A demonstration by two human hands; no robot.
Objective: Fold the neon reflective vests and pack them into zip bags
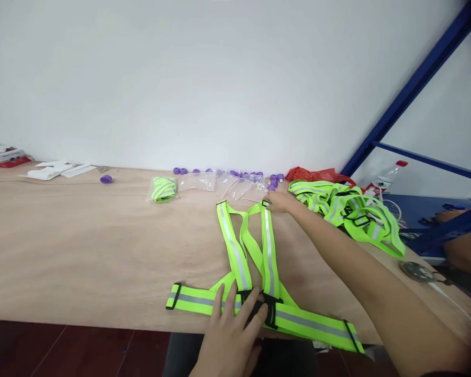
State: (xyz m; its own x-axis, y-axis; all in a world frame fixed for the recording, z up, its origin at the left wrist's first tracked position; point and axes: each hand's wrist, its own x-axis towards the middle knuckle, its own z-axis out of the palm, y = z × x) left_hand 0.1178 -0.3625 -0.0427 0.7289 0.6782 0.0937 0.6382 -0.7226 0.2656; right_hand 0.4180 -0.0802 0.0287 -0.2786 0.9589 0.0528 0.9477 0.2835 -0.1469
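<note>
A neon-yellow reflective vest (235,246) made of straps with grey stripes lies spread on the table in front of me. Its waist belt runs sideways near the front edge, and two shoulder straps reach away from me. My left hand (233,327) rests on the black buckle at the middle of the belt, fingers spread and partly covering it. Up at the far end of the right shoulder strap, my right hand (278,201) has its closed fingertips at the black slider (266,203). The fingertips' exact grip is small and partly hidden.
A heap of similar vests (349,209) lies at the right, by a red plastic bag (317,175). Clear bags (198,181), a bagged vest (164,189) and several purple caps (273,180) line the back. A bottle (387,178) and blue frame (412,94) stand right.
</note>
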